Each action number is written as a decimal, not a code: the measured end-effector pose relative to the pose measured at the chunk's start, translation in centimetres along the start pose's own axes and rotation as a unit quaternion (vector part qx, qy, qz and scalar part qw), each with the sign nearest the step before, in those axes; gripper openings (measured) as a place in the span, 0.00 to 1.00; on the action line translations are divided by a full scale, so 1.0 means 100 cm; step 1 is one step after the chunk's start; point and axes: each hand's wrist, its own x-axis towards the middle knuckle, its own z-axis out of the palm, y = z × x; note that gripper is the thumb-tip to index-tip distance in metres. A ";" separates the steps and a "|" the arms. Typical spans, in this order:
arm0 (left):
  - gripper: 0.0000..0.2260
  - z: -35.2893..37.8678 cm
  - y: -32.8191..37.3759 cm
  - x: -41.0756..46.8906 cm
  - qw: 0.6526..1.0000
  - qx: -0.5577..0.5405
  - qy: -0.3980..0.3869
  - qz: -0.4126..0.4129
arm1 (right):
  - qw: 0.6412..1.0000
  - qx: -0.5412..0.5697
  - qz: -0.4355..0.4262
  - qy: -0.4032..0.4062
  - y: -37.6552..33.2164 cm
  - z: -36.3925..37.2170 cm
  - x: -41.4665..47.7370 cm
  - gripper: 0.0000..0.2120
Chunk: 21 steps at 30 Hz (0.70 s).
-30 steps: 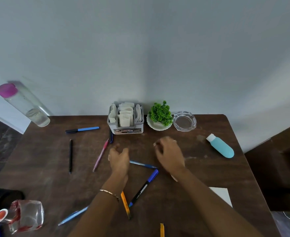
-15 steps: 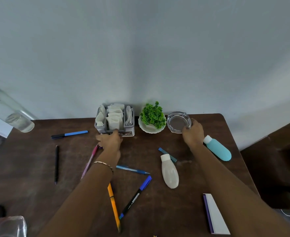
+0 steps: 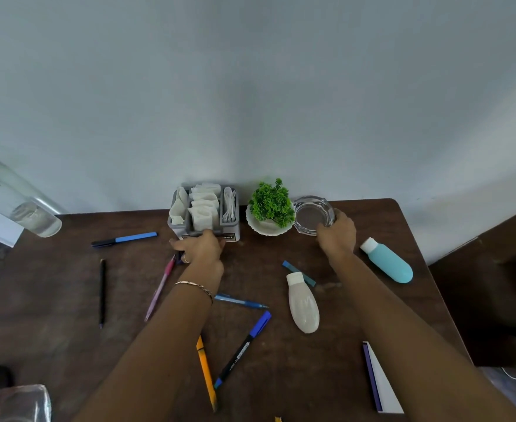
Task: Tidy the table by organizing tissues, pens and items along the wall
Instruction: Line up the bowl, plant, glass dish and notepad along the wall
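Dark brown table (image 3: 53, 300), grey tissue holder (image 3: 234, 231), green plant (image 3: 270, 202), turquoise bottle (image 3: 389, 263), orange pen (image 3: 206, 373), pink pen (image 3: 161, 287).

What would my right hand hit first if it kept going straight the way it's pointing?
The ashtray: the right hand grips its near rim. Past it, that line seems to run to the wall, perhaps brushing the plant on the way; depth is unclear.

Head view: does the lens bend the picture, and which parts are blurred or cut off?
Head view: the wide lens makes the clear bottle at left seem to lean outward; the tissue holder and plant are sharp; the glass jar at bottom left is blurred and cut off; light soft, shadows faint.
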 end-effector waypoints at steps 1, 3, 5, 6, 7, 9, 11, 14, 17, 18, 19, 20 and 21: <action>0.33 0.000 0.001 -0.003 1.000 -0.004 0.004 -0.006 | 1.000 -0.006 0.006 0.001 -0.001 -0.001 -0.001 0.26; 0.29 0.000 0.001 -0.010 0.999 -0.016 0.018 -0.027 | 1.000 -0.002 0.024 0.010 -0.003 -0.003 -0.006 0.30; 0.22 0.001 -0.001 -0.021 0.998 -0.024 0.025 -0.060 | 0.999 0.029 0.019 0.031 -0.002 -0.009 -0.016 0.30; 0.20 0.002 -0.003 -0.027 0.997 -0.025 0.022 -0.075 | 0.998 0.042 0.010 0.037 0.000 -0.012 -0.023 0.28; 0.18 0.003 -0.005 -0.035 0.996 -0.020 0.014 -0.087 | 0.998 0.047 0.003 0.041 0.003 -0.018 -0.030 0.27; 0.16 0.003 -0.011 -0.054 0.994 0.004 -0.020 -0.105 | 0.998 0.040 -0.016 0.043 0.012 -0.029 -0.047 0.23; 0.14 0.000 -0.017 -0.075 0.989 0.046 -0.088 -0.110 | 0.998 0.028 -0.038 0.040 0.027 -0.043 -0.064 0.19; 0.10 -0.010 -0.028 -0.111 0.961 0.143 -0.221 -0.079 | 0.997 -0.024 -0.052 0.046 0.053 -0.070 -0.094 0.14; 0.07 -0.025 -0.039 -0.140 0.920 0.226 -0.318 -0.034 | 0.994 -0.087 -0.037 0.055 0.081 -0.101 -0.127 0.16; 0.06 -0.030 -0.044 -0.149 0.903 0.252 -0.347 -0.033 | 0.991 -0.116 -0.019 0.055 0.092 -0.110 -0.137 0.18; 0.05 -0.036 -0.048 -0.158 0.884 0.275 -0.376 -0.043 | 0.988 -0.144 0.002 0.057 0.103 -0.118 -0.147 0.21; 0.05 -0.042 -0.054 -0.167 0.864 0.295 -0.405 -0.059 | 0.985 -0.163 0.023 0.058 0.114 -0.125 -0.156 0.24; 0.04 -0.049 -0.059 -0.175 0.844 0.310 -0.430 -0.079 | 0.982 -0.174 0.043 0.053 0.124 -0.130 -0.164 0.27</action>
